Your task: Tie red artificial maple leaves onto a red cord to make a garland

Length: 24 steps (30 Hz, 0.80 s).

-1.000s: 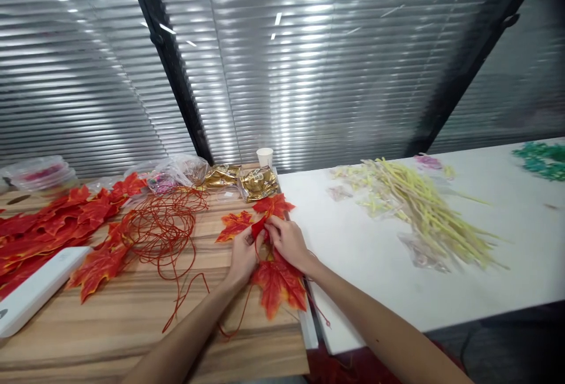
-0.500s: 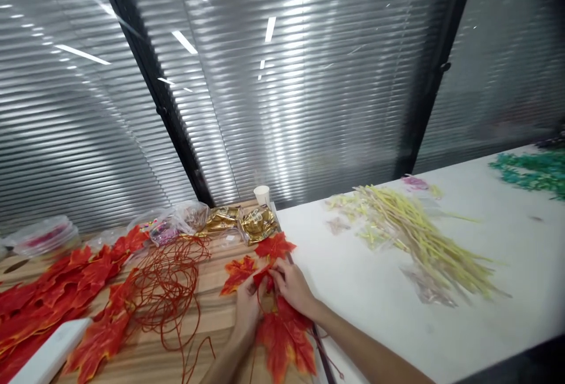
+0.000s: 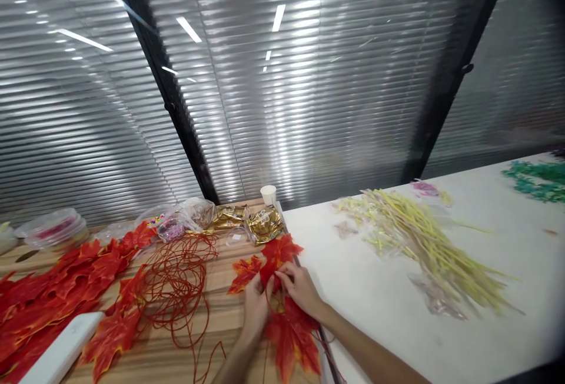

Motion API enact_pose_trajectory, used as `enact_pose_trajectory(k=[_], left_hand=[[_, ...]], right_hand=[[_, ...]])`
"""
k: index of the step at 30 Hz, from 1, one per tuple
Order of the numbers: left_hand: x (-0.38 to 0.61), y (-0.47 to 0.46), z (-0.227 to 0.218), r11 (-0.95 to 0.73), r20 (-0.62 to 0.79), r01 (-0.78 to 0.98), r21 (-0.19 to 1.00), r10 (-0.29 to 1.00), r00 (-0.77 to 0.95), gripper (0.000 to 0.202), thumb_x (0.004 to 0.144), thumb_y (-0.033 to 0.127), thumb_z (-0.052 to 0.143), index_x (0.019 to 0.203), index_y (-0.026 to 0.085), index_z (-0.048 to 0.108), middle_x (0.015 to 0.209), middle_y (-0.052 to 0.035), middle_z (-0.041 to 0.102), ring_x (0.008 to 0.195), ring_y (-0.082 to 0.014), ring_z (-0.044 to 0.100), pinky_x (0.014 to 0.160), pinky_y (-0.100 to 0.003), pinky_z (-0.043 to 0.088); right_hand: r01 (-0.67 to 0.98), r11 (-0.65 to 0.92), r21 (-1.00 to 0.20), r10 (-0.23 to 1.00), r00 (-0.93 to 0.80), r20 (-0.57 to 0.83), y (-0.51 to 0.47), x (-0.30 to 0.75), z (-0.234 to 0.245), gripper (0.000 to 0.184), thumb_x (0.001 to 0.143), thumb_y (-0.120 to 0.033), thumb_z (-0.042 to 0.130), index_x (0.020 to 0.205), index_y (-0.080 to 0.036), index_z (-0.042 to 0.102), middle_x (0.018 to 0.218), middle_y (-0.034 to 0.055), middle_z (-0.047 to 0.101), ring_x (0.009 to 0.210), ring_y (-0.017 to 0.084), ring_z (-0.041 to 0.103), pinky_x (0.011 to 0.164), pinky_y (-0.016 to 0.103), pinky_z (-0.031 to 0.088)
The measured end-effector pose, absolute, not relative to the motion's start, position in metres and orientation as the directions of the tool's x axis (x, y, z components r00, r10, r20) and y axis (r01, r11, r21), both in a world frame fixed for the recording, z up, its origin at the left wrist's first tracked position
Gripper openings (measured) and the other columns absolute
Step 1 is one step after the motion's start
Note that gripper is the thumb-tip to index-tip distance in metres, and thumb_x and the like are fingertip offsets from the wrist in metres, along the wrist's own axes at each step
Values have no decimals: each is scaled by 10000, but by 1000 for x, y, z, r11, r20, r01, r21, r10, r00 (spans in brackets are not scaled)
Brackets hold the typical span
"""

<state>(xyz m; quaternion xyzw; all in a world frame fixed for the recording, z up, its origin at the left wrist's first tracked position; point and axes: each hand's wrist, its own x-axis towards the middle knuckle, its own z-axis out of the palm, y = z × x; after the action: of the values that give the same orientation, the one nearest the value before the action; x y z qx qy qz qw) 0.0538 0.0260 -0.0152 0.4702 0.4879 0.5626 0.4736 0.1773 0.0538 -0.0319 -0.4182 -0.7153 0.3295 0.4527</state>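
Red-orange artificial maple leaves (image 3: 293,340) lie in a cluster at the seam of the wooden and white tables. My left hand (image 3: 256,304) is closed on the middle of the cluster, thumb and fingers pinching a red maple leaf (image 3: 268,267). Close beside it, my right hand (image 3: 302,287) has its thumb and index finger pinched at the same leaf. A thin red cord runs down by the fingers, its end hidden by them. Left of my hands, a smaller orange-red leaf (image 3: 244,273) rests on the wood.
A tangle of red cord (image 3: 176,284) lies left of my hands, beyond it a pile of red leaves (image 3: 57,290) and a white slab-like object (image 3: 66,346). Gold packets (image 3: 265,225) and a paper cup (image 3: 268,195) stand behind. Yellow stems (image 3: 424,242) cover part of the white table (image 3: 375,313).
The view has shifted a little, so everything appears slightly further right. Both hands stay at the leaf cluster, with the right fingers slightly changed in pose.
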Motion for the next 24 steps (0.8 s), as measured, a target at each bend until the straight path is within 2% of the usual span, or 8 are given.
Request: enact_pose_trajectory(k=[4, 8, 12, 18, 24], left_hand=[[51, 27, -14, -85, 81, -51, 995, 993, -80, 341, 674, 381, 644, 902, 128, 656, 884, -93, 688, 808, -229, 625, 762, -350, 490], [46, 26, -17, -170, 171, 19, 985, 983, -62, 297, 728, 336, 597, 955, 149, 641, 987, -96, 663, 922, -221, 600, 851, -347, 458], [42, 23, -22, -234, 246, 124, 964, 965, -92, 290, 767, 309, 552, 1006, 159, 617, 1038, -101, 643, 979, -216, 579, 899, -351, 429], [37, 19, -19, -239, 264, 175, 955, 955, -135, 252, 749, 309, 573, 944, 157, 626, 991, -90, 656, 910, -219, 602, 855, -337, 452], [43, 19, -7, -196, 208, 90, 976, 967, -150, 241, 661, 325, 660, 808, 135, 643, 856, -79, 684, 772, -208, 613, 760, -311, 478]], right_hand=[[341, 450, -826, 892, -226, 392, 53, 179, -28, 234, 864, -298, 430, 711, -180, 561, 593, 3, 599, 534, 140, 541, 553, 239, 396], [357, 467, -809, 884, -222, 412, 52, 178, -28, 219, 860, -262, 425, 716, -181, 569, 657, 18, 618, 582, 150, 555, 565, 243, 411], [345, 464, -816, 885, -222, 410, 51, 174, -31, 220, 858, -256, 417, 708, -177, 557, 621, 18, 598, 551, 153, 548, 555, 253, 419], [349, 527, -775, 849, -246, 467, 47, 170, -23, 201, 849, -244, 429, 731, -189, 581, 660, 26, 623, 593, 165, 580, 587, 269, 440], [383, 566, -730, 824, -254, 506, 44, 178, -16, 207, 863, -263, 422, 796, -191, 604, 713, 32, 639, 642, 157, 591, 602, 255, 448]])
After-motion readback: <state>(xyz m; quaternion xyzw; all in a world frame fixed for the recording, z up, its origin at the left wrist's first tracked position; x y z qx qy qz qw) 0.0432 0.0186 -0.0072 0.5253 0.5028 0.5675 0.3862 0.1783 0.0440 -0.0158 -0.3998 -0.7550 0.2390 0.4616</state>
